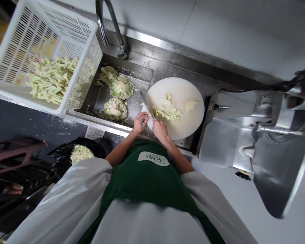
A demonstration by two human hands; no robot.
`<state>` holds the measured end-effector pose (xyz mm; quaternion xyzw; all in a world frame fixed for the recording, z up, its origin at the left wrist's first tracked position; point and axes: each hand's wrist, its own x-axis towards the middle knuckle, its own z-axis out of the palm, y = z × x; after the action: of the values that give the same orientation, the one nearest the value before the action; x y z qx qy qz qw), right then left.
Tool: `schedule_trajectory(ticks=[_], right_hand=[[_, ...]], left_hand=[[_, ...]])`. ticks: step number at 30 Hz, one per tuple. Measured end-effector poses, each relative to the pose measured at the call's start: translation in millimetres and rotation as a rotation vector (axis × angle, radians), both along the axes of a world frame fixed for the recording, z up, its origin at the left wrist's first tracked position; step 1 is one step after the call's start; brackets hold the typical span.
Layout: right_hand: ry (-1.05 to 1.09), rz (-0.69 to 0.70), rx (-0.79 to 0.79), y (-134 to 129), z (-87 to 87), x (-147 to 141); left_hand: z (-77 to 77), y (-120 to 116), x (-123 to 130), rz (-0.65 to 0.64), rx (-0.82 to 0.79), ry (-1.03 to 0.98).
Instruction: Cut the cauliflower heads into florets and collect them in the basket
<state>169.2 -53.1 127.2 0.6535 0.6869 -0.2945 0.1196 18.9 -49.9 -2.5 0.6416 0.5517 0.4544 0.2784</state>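
Observation:
My right hand (160, 130) is wrapped round the handle of a knife (146, 104), whose blade points up and left over the edge of a round white cutting board (190, 123). Beside the blade, my left hand (140, 122) pinches a small piece of cauliflower, mostly hidden by the fingers. Cut cauliflower florets (169, 114) lie on the board near the knife, with two smaller pieces farther back. Left of the board, large cauliflower heads (120, 87) rest in the steel sink (138, 73).
A white perforated basket (88, 67) with cut florets stands at the left. A faucet (122, 51) rises behind the sink. To the right is a metal slicing machine (223, 135). A black-lined bin (95, 145) holds scraps below.

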Motion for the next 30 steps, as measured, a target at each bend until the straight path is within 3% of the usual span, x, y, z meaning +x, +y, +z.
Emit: schedule_trajectory(ticks=[5,10,15,20,25,28,30], right_hand=[[0.053,-0.100,0.046,-9.2,12.2,32.9],[0.019,-0.389,0.238,-50.2,14.2,97.4],[0.007,-0.629,0.311,-93.1,2.1,139.7],[0.050,-0.768,0.298,-122.7,-10.5,146.4],[0.090,-0.813,0.270,-129.0,-13.8,141.7],[0.078,-0.760,0.245,-125.9,-7.8,138.2],[0.069,-0.664,0.210,-120.5,-1.7,132.4]], left_hand=[[11.6,9.4,-0.1,-0.012,0.034,0.031],[18.1,34.0,40.1,-0.257,0.045,0.212],[6.2,37.6,83.0,-0.299,0.036,0.326],[-5.8,34.7,81.9,-0.237,0.042,0.298],[8.6,40.2,85.1,-0.147,0.039,0.000],[32.0,49.2,76.6,0.014,-0.096,-0.329],[54.3,60.9,51.2,0.150,-0.149,-0.485]])
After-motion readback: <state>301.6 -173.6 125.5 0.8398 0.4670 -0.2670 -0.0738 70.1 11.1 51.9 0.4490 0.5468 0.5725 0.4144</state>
